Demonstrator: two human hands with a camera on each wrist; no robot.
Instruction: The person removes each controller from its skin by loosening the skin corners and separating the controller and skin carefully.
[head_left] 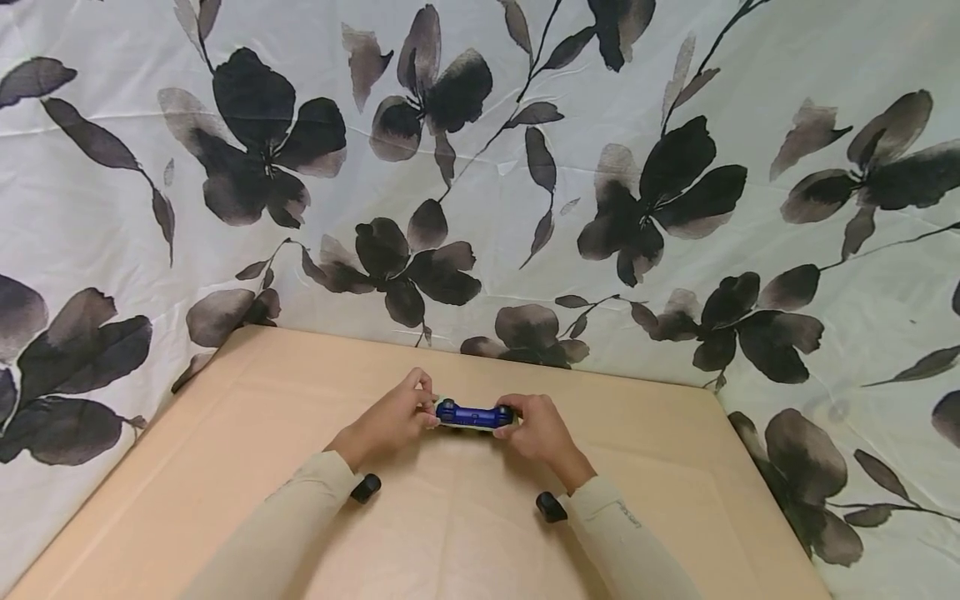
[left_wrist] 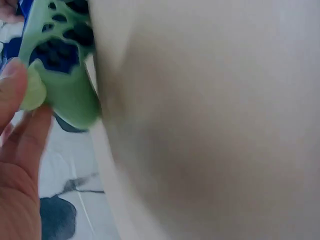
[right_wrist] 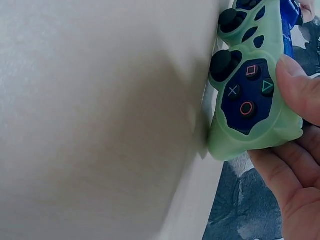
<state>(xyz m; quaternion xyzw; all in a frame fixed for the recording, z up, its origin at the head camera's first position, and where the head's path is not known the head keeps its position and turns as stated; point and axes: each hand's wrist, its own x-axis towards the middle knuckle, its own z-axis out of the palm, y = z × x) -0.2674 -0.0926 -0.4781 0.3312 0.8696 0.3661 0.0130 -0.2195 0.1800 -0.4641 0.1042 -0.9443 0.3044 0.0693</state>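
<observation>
Stretching over the tabletop (head_left: 450,542), two pale sleeves (head_left: 292,508) carry black wrist cameras (head_left: 366,488) on their inner sides. Beyond these, the left hand's (head_left: 388,418) grip is clamped on a flap (left_wrist: 34,92) of the green cover (left_wrist: 75,95), pinched between thumb and fingers. The right hand's (head_left: 542,429) grip is clamped on the other end. Between them sits the blue controller (head_left: 474,416) inside the cover, shoulder buttons facing up; whether it touches the tabletop is hard to tell. Farther back, floral cloth (head_left: 480,187) meets the tabletop's edge.
</observation>
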